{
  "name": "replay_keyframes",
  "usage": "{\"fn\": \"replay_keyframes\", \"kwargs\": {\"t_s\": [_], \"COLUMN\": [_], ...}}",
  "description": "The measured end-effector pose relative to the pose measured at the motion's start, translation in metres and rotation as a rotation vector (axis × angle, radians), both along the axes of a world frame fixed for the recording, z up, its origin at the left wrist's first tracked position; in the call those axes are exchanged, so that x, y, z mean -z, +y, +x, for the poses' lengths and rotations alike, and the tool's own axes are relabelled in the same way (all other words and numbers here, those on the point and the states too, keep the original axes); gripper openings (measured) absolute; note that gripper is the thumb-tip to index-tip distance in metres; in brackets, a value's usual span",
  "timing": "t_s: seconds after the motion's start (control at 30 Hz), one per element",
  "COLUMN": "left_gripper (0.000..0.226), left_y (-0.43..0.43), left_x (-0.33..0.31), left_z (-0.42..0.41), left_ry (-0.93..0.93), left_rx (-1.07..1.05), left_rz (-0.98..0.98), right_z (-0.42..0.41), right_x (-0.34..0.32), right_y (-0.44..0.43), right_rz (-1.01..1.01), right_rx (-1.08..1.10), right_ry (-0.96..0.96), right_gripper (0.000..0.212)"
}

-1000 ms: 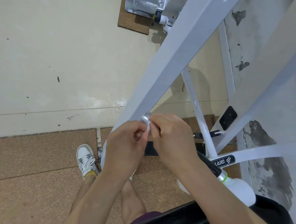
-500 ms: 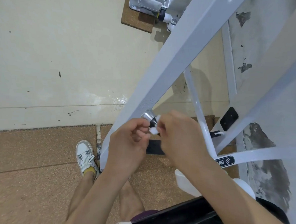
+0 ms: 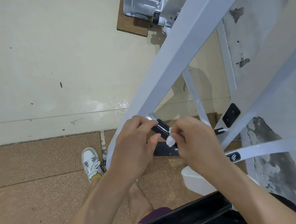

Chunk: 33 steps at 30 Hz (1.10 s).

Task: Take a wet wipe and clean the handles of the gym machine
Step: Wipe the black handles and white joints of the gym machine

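Observation:
A black handle (image 3: 161, 128) with a chrome end cap (image 3: 151, 116) sticks out from the white gym machine frame (image 3: 176, 50). My left hand (image 3: 134, 145) grips the handle near its chrome end. My right hand (image 3: 195, 142) holds a crumpled white wet wipe (image 3: 170, 140) wrapped against the handle further along. The rest of the handle is hidden under my right hand.
White frame bars (image 3: 268, 106) cross the right side. A black padded bar (image 3: 187, 213) lies at the bottom by my legs. My left shoe (image 3: 91, 161) stands on the cork floor (image 3: 32, 175). A cream wall (image 3: 62, 58) runs behind.
My right hand has slid the wipe along the handle toward the right, uncovering more of the black grip. My left hand stays near the chrome end.

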State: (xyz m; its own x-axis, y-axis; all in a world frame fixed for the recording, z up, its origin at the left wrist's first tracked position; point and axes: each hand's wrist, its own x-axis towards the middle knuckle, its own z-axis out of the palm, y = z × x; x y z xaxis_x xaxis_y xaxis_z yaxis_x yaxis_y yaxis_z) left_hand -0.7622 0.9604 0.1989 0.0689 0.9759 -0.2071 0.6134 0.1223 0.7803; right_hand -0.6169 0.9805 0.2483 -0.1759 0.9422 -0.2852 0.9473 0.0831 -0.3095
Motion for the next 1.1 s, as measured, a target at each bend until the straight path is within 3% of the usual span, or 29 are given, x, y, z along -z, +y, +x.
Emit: {"fn": "replay_keyframes", "kwargs": {"t_s": [0.13, 0.3, 0.47, 0.53, 0.63, 0.8, 0.93, 1.1], "left_gripper": [0.029, 0.030, 0.048, 0.050, 0.037, 0.014, 0.007, 0.019], "left_y": [0.000, -0.001, 0.000, 0.003, 0.009, 0.018, 0.024, 0.021], "left_x": [0.002, -0.007, -0.007, -0.007, -0.009, -0.004, -0.010, -0.014], "left_z": [-0.002, -0.001, 0.009, 0.012, 0.015, 0.014, 0.012, 0.012], "left_ry": [0.022, -0.051, -0.251, -0.184, -0.053, 0.095, 0.058, 0.022], "left_rx": [0.001, 0.035, -0.032, 0.015, 0.084, 0.105, 0.102, 0.143], "left_rz": [0.047, -0.051, -0.074, -0.044, 0.023, 0.158, 0.033, -0.020], "right_z": [-0.015, 0.012, -0.008, 0.007, 0.023, 0.015, 0.015, 0.046], "right_x": [0.016, -0.002, 0.022, 0.017, 0.004, 0.007, 0.006, -0.005], "right_y": [0.018, -0.010, 0.006, 0.003, -0.006, 0.017, 0.033, 0.014], "right_rz": [-0.004, -0.036, 0.022, -0.048, -0.098, -0.175, -0.260, -0.226], "right_rx": [-0.007, -0.007, 0.087, 0.092, 0.026, 0.197, 0.031, -0.098], "right_ry": [0.185, -0.005, 0.271, 0.363, 0.332, 0.423, 0.310, 0.180], "right_gripper": [0.014, 0.018, 0.005, 0.008, 0.009, 0.023, 0.022, 0.014]}}
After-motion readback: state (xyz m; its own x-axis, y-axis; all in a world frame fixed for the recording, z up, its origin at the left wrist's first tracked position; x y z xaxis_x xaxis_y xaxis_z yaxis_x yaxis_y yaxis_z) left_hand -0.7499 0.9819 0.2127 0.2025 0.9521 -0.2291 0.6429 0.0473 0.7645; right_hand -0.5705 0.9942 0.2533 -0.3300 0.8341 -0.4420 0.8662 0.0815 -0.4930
